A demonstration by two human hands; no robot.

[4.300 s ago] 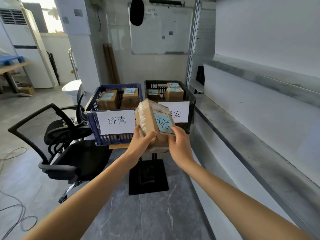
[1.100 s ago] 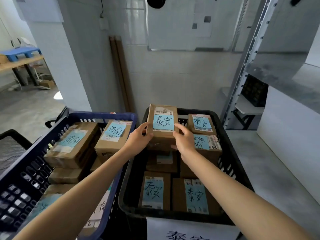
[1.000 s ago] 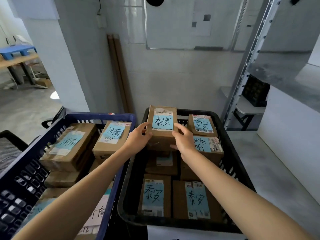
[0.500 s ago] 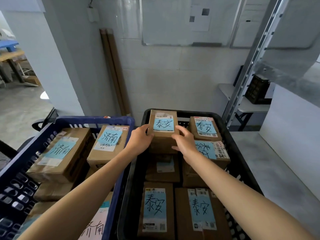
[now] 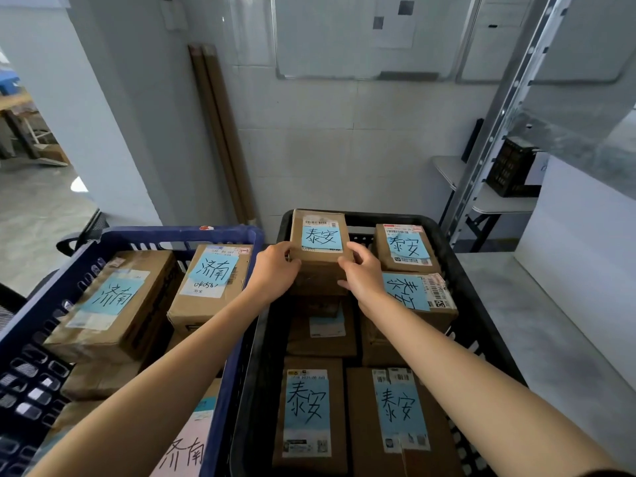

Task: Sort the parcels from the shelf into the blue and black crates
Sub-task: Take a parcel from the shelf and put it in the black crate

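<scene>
Holds one brown parcel (image 5: 321,249) between both hands, blue label facing up. Grips its left side with the left hand (image 5: 275,273), fingers curled round the near left edge. Grips its right side with the right hand (image 5: 361,277), thumb laid on the top face, fingers bent against the near face. Locates the parcel at the far left corner of the black crate (image 5: 481,304), level with the rim. Cannot tell whether its underside rests on the carton below.

Shows a second labelled parcel (image 5: 406,247) just right of the right hand, at the far right corner of the same crate. Shows a third parcel (image 5: 416,294) directly beside the right wrist. Shows two further parcels below the forearms, side by side: one (image 5: 309,411) between the arms, one (image 5: 401,414) partly under the right forearm.

Shows the blue crate (image 5: 155,234) left of the left hand, touching the black crate. Contains two labelled cartons: one (image 5: 213,280) just beside the left wrist, one (image 5: 113,301) farther left.
</scene>
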